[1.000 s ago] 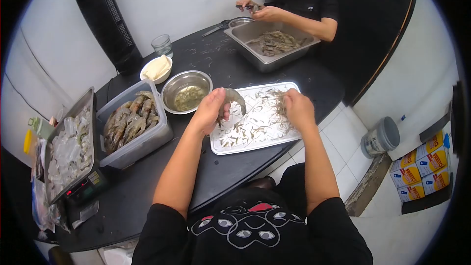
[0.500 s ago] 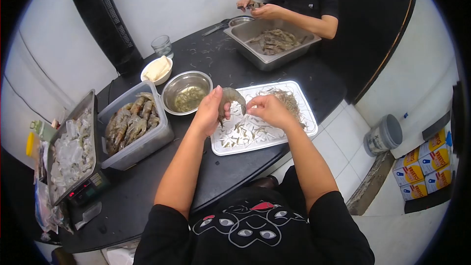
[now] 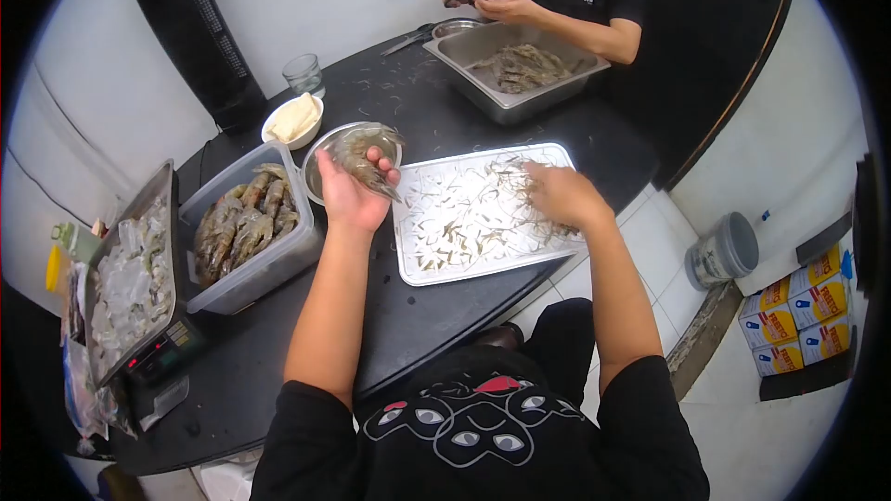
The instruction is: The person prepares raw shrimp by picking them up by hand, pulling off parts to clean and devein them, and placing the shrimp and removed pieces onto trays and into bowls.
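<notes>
Grey-brown whole shrimp (image 3: 357,150) rests across the palm of my left hand (image 3: 351,202), fingers curled round it, above the round steel bowl (image 3: 313,187). My right hand (image 3: 573,197) hovers over or touches the heap of thin shrimp trimmings (image 3: 516,174) at the right of the white tray (image 3: 464,275). Motion blurs its fingertips, so whether they pinch anything does not show. Small pale and brown scraps cover much of the tray. Left of the bowl stands a clear plastic tub (image 3: 299,255) holding several large shrimp (image 3: 243,230).
Ice fills a metal pan (image 3: 170,269) on a scale at far left. A white bowl (image 3: 299,137) and a glass (image 3: 303,74) stand farther back. Across the table, a co-worker (image 3: 580,5) handles dark shrimp above a deep steel pan (image 3: 501,111). A grey bucket (image 3: 719,255) is on the floor.
My left hand has swung left with the shrimp, from the tray to over the steel bowl. My right hand has left the shrimp and moved right to the trimmings.
</notes>
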`<state>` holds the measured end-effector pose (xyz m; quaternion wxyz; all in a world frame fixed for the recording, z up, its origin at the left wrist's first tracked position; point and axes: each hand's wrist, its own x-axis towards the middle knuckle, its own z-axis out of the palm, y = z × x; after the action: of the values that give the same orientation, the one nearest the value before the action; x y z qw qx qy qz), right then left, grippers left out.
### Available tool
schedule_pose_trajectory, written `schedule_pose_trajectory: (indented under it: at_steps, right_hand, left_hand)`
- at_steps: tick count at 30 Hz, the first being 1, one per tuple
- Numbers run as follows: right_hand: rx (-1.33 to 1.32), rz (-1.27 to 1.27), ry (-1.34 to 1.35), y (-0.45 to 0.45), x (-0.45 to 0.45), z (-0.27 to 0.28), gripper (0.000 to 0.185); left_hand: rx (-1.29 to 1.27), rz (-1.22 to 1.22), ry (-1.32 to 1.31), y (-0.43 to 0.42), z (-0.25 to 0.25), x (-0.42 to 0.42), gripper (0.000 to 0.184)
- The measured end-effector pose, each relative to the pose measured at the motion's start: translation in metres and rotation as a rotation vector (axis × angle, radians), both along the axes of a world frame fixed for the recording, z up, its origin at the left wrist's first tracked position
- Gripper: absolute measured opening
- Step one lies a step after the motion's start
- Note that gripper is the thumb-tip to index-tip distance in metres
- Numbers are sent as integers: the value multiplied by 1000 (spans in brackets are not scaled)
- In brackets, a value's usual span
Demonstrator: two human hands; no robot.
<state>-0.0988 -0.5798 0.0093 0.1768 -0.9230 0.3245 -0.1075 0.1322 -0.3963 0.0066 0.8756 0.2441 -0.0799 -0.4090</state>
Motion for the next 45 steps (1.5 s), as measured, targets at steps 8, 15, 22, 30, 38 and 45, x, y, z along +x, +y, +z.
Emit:
schedule_pose_trajectory:
  at_steps: [8,15,22,30,38,45]
  right_hand:
    - [322,13,-424,25,4,36,29]
    - [464,167,-745,66,29,54,33]
    - [637,274,-785,68,32,37,20]
    - [9,238,-750,77,26,38,19]
    - [-179,246,-628,84,19,33,17]
    - [-150,213,-657,95,2,46,11]
  left_hand:
    - [-22,-122,-191,-12,-8,-37,49]
    - [4,-245,-638,-13,-10,-68,66]
    - [-22,-125,-893,-12,-8,-86,81]
    - [106,7,-1042,-14,-8,-95,88]
    - [115,-168,-867,-10,-4,-100,78]
    - [-120,-459,-308,-11,-6,-87,85]
